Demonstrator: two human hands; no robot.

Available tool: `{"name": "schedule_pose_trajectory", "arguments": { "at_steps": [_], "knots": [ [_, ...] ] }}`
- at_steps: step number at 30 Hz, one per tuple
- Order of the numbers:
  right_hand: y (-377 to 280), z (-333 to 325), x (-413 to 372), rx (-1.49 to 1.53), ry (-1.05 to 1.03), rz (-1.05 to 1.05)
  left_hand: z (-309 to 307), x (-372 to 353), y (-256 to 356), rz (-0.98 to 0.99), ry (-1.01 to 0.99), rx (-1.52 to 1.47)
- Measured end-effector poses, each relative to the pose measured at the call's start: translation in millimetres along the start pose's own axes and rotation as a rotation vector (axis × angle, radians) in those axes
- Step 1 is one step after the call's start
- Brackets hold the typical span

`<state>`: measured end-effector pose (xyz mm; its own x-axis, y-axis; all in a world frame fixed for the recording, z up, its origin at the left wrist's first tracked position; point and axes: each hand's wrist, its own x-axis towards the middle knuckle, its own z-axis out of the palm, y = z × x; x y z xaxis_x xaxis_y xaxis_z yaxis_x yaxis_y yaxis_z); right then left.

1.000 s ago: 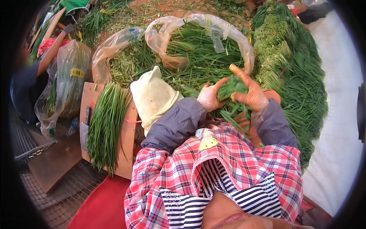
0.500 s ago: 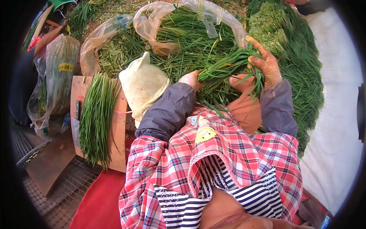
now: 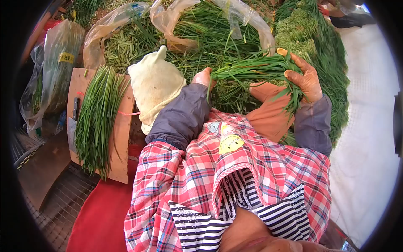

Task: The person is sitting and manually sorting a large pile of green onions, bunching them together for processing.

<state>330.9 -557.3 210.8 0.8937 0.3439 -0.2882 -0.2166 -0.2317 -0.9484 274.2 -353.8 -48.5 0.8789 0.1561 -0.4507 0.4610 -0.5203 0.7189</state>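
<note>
A loose bunch of green garlic chives (image 3: 252,69) stretches between my two hands, roughly level above my lap. My left hand (image 3: 203,78) is closed around its left end. At the leafy end, my right hand (image 3: 310,80) has its fingers curled round the leaves, which droop below the palm; the thumb and one finger stand apart. More chives (image 3: 214,25) lie in an opened clear plastic bag (image 3: 264,31) just beyond. A cream cloth cover (image 3: 155,84) sits by my left forearm.
On my left, a neat bundle of chives (image 3: 100,122) lies across a wooden board (image 3: 119,161) beside a knife (image 3: 75,109). A filled plastic bag (image 3: 63,46) stands behind it. A long chive pile (image 3: 323,63) and a white sheet (image 3: 369,84) are at right.
My hands have moved farther apart, the right one to the right and the left slightly left, so the bunch lies straighter and longer between them. The view has shifted a little.
</note>
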Motion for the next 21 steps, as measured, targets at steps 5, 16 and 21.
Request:
{"name": "schedule_pose_trajectory", "arguments": {
  "at_steps": [5, 16, 21],
  "knots": [
    [-6.7, -5.1, 3.2, -0.105, -0.004, 0.005, 13.1, 13.8, -21.2, 0.023, 0.102, -0.028],
    [-111.9, -56.9, -16.3, -0.036, 0.248, -0.265, 16.8, 32.3, -56.6, -0.369, -0.07, 0.135],
    [-107.8, -84.6, 10.9, -0.163, 0.231, -0.301, -2.3, -1.8, 0.5, -0.186, 0.014, 0.309]
  ]
}}
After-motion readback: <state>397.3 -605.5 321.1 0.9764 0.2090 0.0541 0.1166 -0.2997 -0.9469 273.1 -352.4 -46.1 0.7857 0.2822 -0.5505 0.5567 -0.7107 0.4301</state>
